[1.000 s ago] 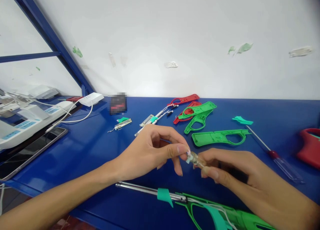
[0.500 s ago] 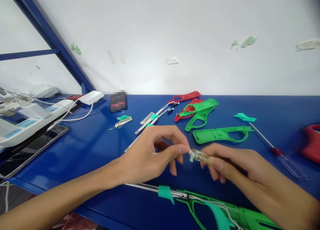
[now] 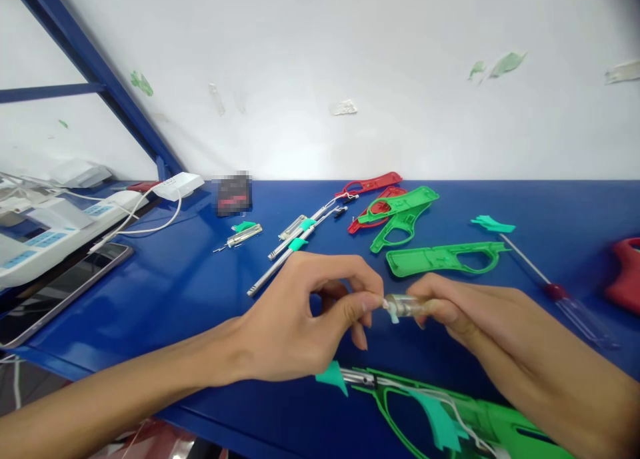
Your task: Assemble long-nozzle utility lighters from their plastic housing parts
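Fingers [image 3: 370,302] pinch smooth, translucent cylinder [image 3: 409,305] at both ends.

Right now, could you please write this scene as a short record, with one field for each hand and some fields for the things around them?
Left hand: thumb and finger pinched at the pale end of a small clear cylinder
Right hand: holds the cylinder's other end
Nearer the camera: green casing with metal rod and teal tape
Beyond the hands: green shells, red shells
Far right: screwdriver
Far left: phone, white power strip
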### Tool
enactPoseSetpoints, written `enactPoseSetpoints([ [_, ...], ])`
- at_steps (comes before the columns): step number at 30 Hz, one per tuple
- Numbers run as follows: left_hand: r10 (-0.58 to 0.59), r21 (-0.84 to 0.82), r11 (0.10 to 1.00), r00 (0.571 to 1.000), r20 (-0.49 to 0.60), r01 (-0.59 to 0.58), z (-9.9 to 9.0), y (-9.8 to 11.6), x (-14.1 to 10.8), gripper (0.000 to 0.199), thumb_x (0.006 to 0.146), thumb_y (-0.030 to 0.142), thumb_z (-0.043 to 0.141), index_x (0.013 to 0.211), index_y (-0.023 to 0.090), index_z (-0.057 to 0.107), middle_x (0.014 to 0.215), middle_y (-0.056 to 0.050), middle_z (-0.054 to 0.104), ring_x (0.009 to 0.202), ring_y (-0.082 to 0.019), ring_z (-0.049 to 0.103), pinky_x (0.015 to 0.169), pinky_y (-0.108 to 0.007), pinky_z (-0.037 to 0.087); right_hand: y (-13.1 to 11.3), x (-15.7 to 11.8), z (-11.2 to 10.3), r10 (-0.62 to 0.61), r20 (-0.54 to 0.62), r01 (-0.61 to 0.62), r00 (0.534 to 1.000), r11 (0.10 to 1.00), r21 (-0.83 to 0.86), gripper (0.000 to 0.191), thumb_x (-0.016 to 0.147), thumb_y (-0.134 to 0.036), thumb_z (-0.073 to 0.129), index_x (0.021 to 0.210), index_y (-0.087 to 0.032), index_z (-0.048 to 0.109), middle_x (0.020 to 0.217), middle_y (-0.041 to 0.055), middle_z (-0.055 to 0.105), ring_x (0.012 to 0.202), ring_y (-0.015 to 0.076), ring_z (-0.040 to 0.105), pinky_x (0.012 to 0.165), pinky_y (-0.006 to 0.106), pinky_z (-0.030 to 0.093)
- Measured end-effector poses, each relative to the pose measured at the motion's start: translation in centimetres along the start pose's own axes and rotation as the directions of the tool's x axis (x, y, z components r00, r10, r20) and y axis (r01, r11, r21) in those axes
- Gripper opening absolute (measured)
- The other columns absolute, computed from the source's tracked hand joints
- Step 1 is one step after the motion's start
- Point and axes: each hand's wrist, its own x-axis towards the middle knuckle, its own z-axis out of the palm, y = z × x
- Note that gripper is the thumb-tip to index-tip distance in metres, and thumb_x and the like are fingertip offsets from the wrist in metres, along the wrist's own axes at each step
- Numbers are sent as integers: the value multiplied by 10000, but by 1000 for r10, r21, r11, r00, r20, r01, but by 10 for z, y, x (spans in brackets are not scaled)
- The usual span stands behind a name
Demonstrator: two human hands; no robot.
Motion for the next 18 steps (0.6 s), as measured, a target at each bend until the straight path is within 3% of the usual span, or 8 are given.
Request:
enactPoseSetpoints([
  [5, -20, 50, 999, 1000, 7, 20, 5, 1, -1, 217, 1024, 197, 588, 821, 148, 648, 720, 12, 650, 593, -83, 694, 569, -158, 512, 4, 0, 3, -28, -18, 27, 999, 999, -43, 353, 1141, -428, 304, 943, -253, 539, 808, -26, 581, 664, 130, 491, 623, 293, 383],
  [10, -17, 62, 998, 1000, -1, 17, 9, -1, -2, 200, 1007, 162, 581, 824, 148, 659, 712, 18, 649, 576, -76, 680, 557, -148, 510, 3, 1, 2, -60, -32, 58, 998, 997, -60, 315, 1139, -405, 327, 953, -257, 533, 839, -42, 601, 668, 107, 516, 611, 268, 394],
  [18, 153, 206, 967, 988, 8, -151, 11, -2, -6, 181, 938, 39, 551, 844, 144, 665, 711, 26, 631, 589, -76, 674, 565, -157, 522, -2, 4, -2, -18, 26, 18, 999, 1000, 4, 370, 1134, -441, 300, 911, -253, 527, 816, -20, 612, 676, 129, 530, 628, 300, 403],
])
